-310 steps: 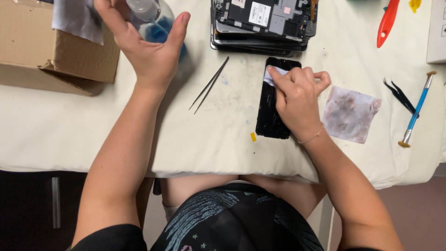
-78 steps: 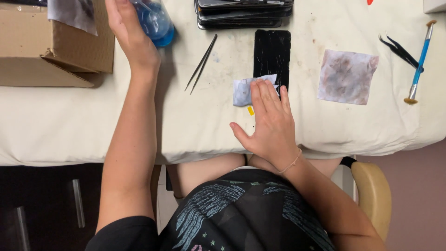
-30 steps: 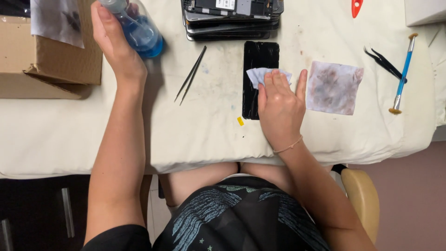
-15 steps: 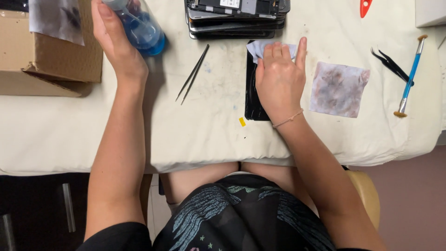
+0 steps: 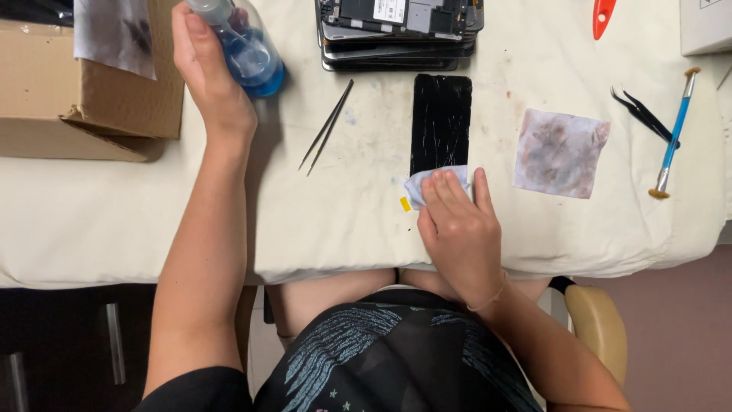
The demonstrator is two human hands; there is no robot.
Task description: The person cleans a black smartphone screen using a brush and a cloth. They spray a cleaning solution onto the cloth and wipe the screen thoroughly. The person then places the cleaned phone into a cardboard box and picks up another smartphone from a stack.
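A black phone screen [image 5: 441,122] lies flat on the white padded table [image 5: 152,221], streaked with wet marks. My right hand [image 5: 456,229] presses a small pale-blue wipe [image 5: 424,183] flat against the near end of the screen, fingers together on top of it. My left hand [image 5: 206,69] is wrapped around a clear spray bottle with blue liquid [image 5: 248,49] at the far left of the table, holding it upright.
Tweezers [image 5: 326,127] lie left of the screen. A stack of phone frames [image 5: 400,34] sits behind it. A stained cloth square [image 5: 559,151], black tweezers [image 5: 644,114], a blue-handled brush [image 5: 673,133] and a red tool [image 5: 602,15] lie right. A cardboard box [image 5: 91,91] stands far left.
My right hand slid the wipe from the far end of the screen down to its near end. The left hand stayed on the bottle.
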